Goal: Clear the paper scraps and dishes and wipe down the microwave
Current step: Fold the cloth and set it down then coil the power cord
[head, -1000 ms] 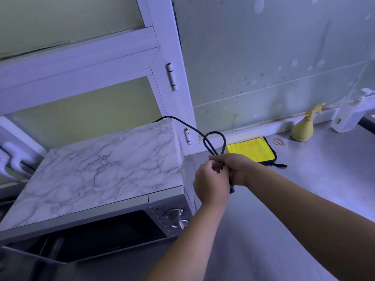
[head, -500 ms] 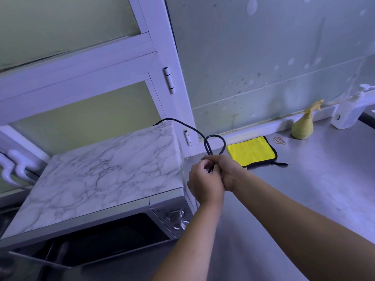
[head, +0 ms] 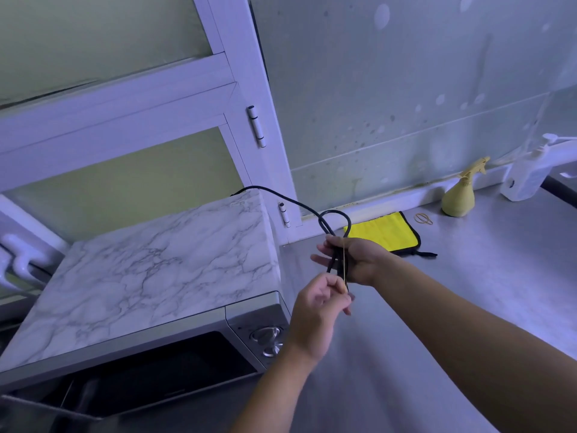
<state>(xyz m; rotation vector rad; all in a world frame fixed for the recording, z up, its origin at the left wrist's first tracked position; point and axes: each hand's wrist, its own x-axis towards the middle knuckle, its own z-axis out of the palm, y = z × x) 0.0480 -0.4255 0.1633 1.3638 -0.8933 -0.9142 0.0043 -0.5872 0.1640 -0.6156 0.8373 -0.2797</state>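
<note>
Dim, blue-tinted light; wide-angle bending at edges, slight motion blur.

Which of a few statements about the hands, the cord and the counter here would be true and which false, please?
1. The right hand grips a looped black cord. True.
2. The left hand lies flat on the microwave. False: it pinches a rubber band stretched from the cord, beside the microwave.
3. The yellow cloth lies on the microwave's top. False: it lies on the counter, behind the right hand.
4. The spray bottle stands upright on the counter. True.
5. Some loose rubber bands lie between the cloth and the spray bottle. True.
</note>
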